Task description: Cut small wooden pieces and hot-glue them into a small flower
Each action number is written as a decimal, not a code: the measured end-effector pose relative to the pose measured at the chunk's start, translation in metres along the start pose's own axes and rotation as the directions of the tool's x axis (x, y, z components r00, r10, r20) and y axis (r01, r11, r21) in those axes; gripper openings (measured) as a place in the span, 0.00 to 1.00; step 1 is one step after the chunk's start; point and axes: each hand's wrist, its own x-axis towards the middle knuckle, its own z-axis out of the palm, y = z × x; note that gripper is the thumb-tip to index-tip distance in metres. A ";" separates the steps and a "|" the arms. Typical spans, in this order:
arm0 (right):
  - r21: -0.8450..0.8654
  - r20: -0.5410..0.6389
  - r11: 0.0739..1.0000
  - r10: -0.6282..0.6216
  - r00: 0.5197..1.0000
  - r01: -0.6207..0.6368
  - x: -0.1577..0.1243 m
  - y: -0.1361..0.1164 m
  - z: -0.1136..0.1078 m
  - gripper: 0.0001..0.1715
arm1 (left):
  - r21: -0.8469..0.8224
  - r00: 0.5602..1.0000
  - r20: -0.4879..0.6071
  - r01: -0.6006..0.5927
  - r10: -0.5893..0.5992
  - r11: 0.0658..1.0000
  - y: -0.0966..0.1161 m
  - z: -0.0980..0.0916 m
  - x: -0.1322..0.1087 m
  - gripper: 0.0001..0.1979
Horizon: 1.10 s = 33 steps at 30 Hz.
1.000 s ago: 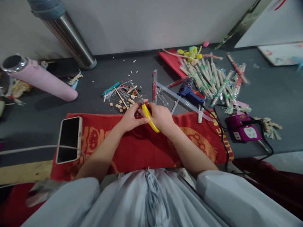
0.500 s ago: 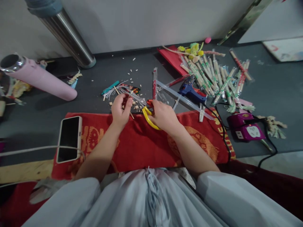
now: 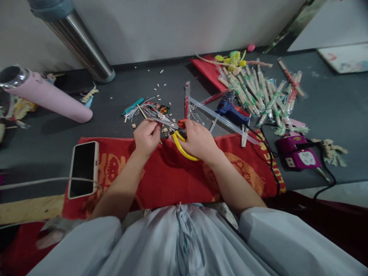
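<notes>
My right hand [image 3: 199, 140] is wrapped round a pair of scissors [image 3: 181, 145] with yellow and orange handles. Their metal blades point left, reaching the fingertips of my left hand [image 3: 146, 136]. That hand is closed on a thin wooden stick [image 3: 141, 111], whose upper end sticks out above the fingers and whose lower tip shows below them. Where the blades meet the stick is hidden by the fingers. Small cut wooden bits [image 3: 165, 130] lie just beyond, beside a bundle of white strands [image 3: 138, 109] and a teal tool [image 3: 133, 105].
A red towel [image 3: 172, 180] lies under my forearms, with a phone [image 3: 83, 168] at its left. A pink tumbler [image 3: 54, 94] and steel flask [image 3: 83, 42] stand left. To the right are a blue glue gun [image 3: 230, 109], glue sticks [image 3: 212, 113], wrapped sticks [image 3: 258, 90] and a purple power socket [image 3: 297, 153].
The scissor blades have shifted a little left, closer over my left fingers, and the yellow handle has swung slightly. My left fingers have curled tighter round the stick.
</notes>
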 end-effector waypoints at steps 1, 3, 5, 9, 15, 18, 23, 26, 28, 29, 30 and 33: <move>-0.012 0.000 1.000 0.000 1.000 0.000 0.000 0.000 0.000 0.37 | 0.012 1.000 0.010 -0.006 0.006 1.000 0.000 0.000 0.000 0.12; -0.030 0.009 1.000 -0.003 1.000 0.003 0.000 0.000 -0.001 0.37 | 0.033 1.000 0.026 -0.007 0.006 0.999 0.001 0.000 0.000 0.12; -0.038 0.025 0.999 0.001 1.000 -0.001 0.000 -0.001 -0.001 0.37 | 0.038 0.999 0.036 -0.005 0.004 0.999 0.001 -0.001 0.000 0.13; -0.068 0.049 0.997 0.038 0.998 -0.034 0.001 -0.004 -0.002 0.36 | 0.042 0.999 0.052 -0.004 0.002 0.999 0.002 -0.002 0.000 0.16; -0.110 0.060 0.992 0.067 0.996 -0.060 0.002 -0.005 -0.002 0.33 | 0.035 0.999 0.047 0.012 -0.014 0.999 0.004 -0.001 0.000 0.17; -0.119 0.074 0.991 0.072 0.995 -0.063 0.002 -0.005 -0.002 0.32 | 0.026 0.999 0.034 0.008 -0.009 1.000 0.005 0.000 0.000 0.17; -0.134 0.090 0.989 0.080 0.993 -0.067 0.003 -0.006 -0.003 0.29 | 0.040 0.999 0.043 0.000 -0.002 0.999 0.006 0.000 0.000 0.18; -0.140 0.077 0.988 0.070 0.995 -0.058 0.003 -0.006 -0.001 0.31 | 0.063 0.999 0.033 0.005 -0.008 0.998 0.004 0.000 0.000 0.18; -0.143 0.062 0.989 0.055 0.997 -0.045 0.003 -0.005 0.001 0.34 | 0.069 1.000 0.030 0.005 -0.008 0.998 0.003 0.001 -0.001 0.18; -0.145 0.054 0.989 0.046 0.998 -0.038 0.002 -0.005 0.002 0.35 | 0.073 0.999 0.032 0.003 -0.005 0.997 0.002 0.001 -0.001 0.18; -0.145 0.044 0.989 0.037 0.998 -0.031 0.002 -0.004 0.003 0.37 | 0.077 0.999 0.035 -0.001 -0.002 0.997 0.002 0.001 -0.001 0.17; -0.130 0.010 0.991 0.004 1.000 -0.003 0.002 -0.001 0.005 0.39 | 0.082 1.000 0.022 -0.015 0.014 0.997 0.000 0.000 -0.002 0.14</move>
